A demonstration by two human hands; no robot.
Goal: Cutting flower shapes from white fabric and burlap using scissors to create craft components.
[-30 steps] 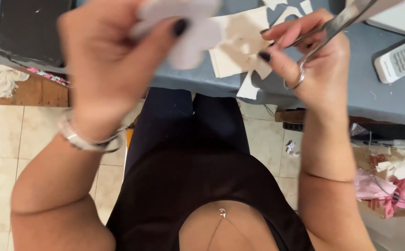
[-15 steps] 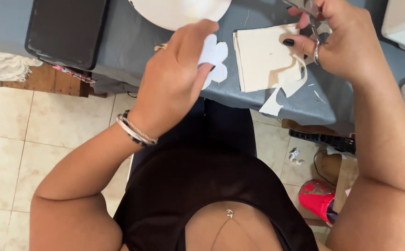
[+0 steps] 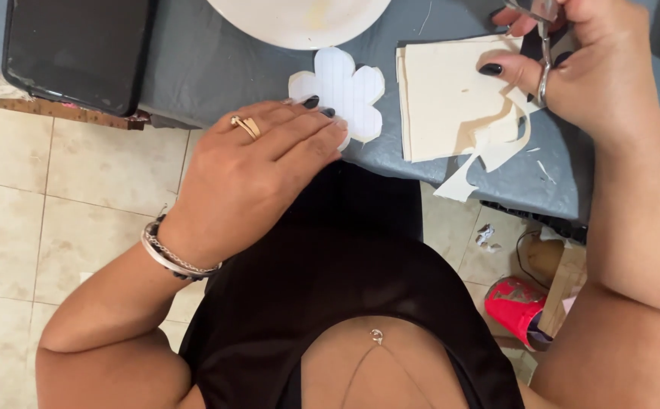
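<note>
A white flower cutout (image 3: 341,91) is pressed flat on the grey table (image 3: 209,68) by the open left hand (image 3: 258,163). Scissors (image 3: 544,45) are gripped by the right hand (image 3: 584,68) above cream sheets (image 3: 451,95).

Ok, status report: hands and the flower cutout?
Left hand flat, fingertips on white flower cutout. Right hand holds scissors over cream sheets. Nothing blocking.

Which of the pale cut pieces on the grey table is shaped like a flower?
The white flower-shaped piece under the left hand's fingertips; the cream sheets by the right hand are squarish with cut-out edges.
</note>
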